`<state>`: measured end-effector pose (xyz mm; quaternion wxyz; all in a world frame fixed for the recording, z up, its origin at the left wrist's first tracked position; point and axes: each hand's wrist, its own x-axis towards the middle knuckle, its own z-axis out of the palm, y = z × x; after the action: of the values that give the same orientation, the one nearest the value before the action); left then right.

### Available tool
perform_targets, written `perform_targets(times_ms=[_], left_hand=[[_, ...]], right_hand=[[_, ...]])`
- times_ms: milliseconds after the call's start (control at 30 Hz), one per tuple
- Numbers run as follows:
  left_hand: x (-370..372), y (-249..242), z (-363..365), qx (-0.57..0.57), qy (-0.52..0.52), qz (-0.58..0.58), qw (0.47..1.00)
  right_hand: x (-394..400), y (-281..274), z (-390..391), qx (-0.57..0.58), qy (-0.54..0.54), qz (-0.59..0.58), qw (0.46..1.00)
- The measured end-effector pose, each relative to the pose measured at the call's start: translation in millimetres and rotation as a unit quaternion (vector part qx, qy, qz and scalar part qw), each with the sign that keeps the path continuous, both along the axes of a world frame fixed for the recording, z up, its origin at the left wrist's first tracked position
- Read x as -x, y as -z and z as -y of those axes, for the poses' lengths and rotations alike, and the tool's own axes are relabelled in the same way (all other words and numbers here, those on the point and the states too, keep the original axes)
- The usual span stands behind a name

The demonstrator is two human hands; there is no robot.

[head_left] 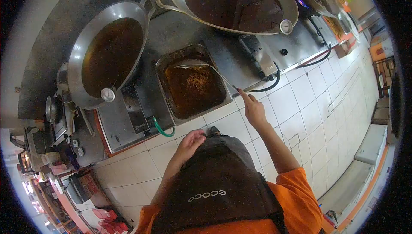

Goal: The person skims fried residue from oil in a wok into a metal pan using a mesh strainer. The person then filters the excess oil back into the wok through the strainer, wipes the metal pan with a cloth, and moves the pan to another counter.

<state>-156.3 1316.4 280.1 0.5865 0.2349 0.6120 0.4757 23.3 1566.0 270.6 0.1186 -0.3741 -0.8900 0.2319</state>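
Note:
My right hand (253, 108) grips the end of a long-handled metal skimmer (219, 75). Its wide, shallow head rests at the far side of a rectangular steel pan (226, 101) set into the counter. Dark brown oil fills the pan, and a patch of pale golden crumbs (198, 83) shows near its middle. In front of my apron, my left hand (191, 144) has its fingers loosely curled, with nothing visible in them. It is apart from the pan and the skimmer.
A large wok (76, 64) of dark oil with a dial thermometer (107, 94) stands left. Another wok (288, 2) with a thermometer (286, 26) stands behind the pan. A green hose (162, 129) and black hose (274, 86) hang at the counter's front edge. White tiles (296, 109) cover the floor.

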Motion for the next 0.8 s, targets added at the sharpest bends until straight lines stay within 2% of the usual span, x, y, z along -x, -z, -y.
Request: perform_targets(times_ms=[167, 300, 367, 467, 533, 633, 667, 733, 767, 800], left_hand=[[8, 2, 5, -0.011, 0.003, -0.025, 1.000], [21, -1, 12, -0.017, -0.035, -0.062, 0.997], [33, 16, 15, -0.001, -0.126, -0.152, 0.980], [50, 22, 14, 0.017, -0.236, -0.271, 0.933], [64, 32, 8, 0.047, -0.273, -0.306, 0.911], [78, 51, -8, 0.039, -0.283, -0.230, 0.930], [80, 53, -13, 0.051, -0.280, -0.243, 0.928], [82, 55, -25, 0.073, -0.272, -0.269, 0.921], [84, 58, -28, 0.072, -0.290, -0.247, 0.922], [85, 61, -32, 0.070, -0.306, -0.224, 0.923]], right_hand=[[3, 1, 3, -0.031, -0.009, -0.009, 0.999], [2, -3, 0, 0.005, 0.021, -0.017, 1.000], [6, -7, 6, 0.017, 0.010, -0.015, 1.000], [6, 8, 8, 0.007, 0.016, -0.121, 0.992], [9, -3, 11, 0.095, 0.065, -0.105, 0.988], [13, -1, 15, 0.192, 0.095, -0.113, 0.970], [15, 5, 16, 0.219, 0.098, -0.122, 0.963], [23, 30, 16, 0.281, 0.098, -0.236, 0.925], [27, 41, 15, 0.309, 0.099, -0.292, 0.899], [31, 42, 14, 0.325, 0.102, -0.290, 0.894]])
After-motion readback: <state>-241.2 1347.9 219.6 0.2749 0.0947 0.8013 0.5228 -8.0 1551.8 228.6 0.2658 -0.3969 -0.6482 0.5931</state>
